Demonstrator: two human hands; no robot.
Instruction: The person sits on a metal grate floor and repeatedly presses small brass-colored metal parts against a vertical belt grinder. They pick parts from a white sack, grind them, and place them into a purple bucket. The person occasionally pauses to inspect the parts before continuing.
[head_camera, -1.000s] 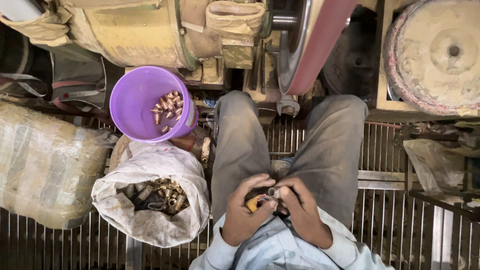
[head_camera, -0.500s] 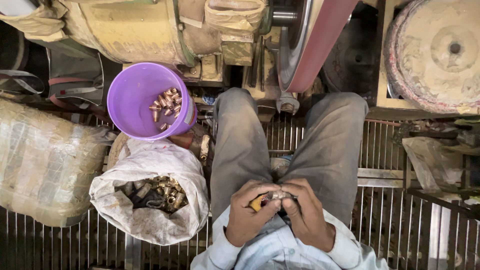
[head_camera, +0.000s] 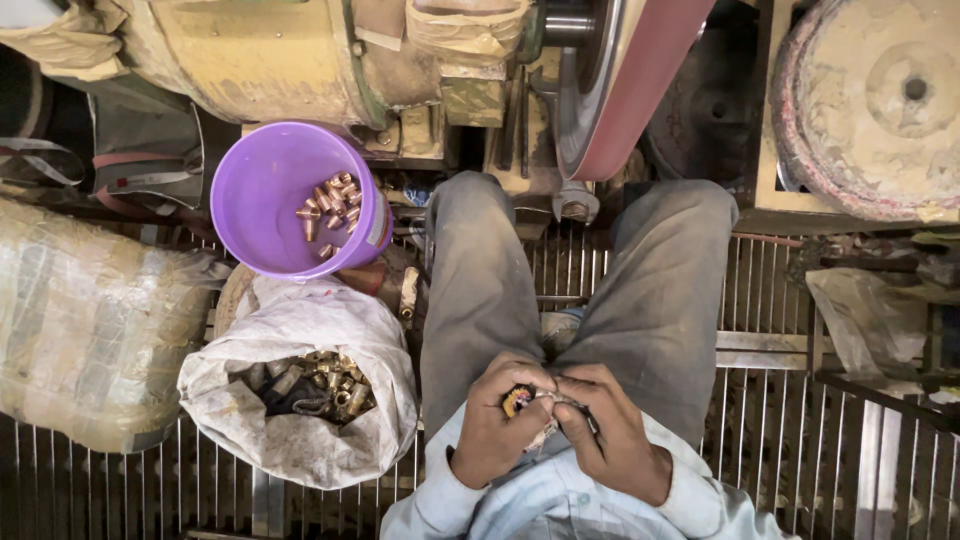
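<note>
Our left hand (head_camera: 497, 425) and right hand (head_camera: 610, 440) pinch one small yellow-and-black object (head_camera: 517, 399), mostly hidden. At ten o'clock: one purple bucket (head_camera: 262, 190), one white sack (head_camera: 300, 440)

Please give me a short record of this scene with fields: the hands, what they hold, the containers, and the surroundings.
Left hand: left hand closed on a small yellow-and-dark object, over the lap
Right hand: right hand touching the same object; its kind cannot be told
Bucket: round purple plastic bucket with a few small brass-coloured metal parts
Sack: open white woven sack with mixed metal parts
Floor: metal grating
Ahead: dusty machine with a red-rimmed wheel
</note>
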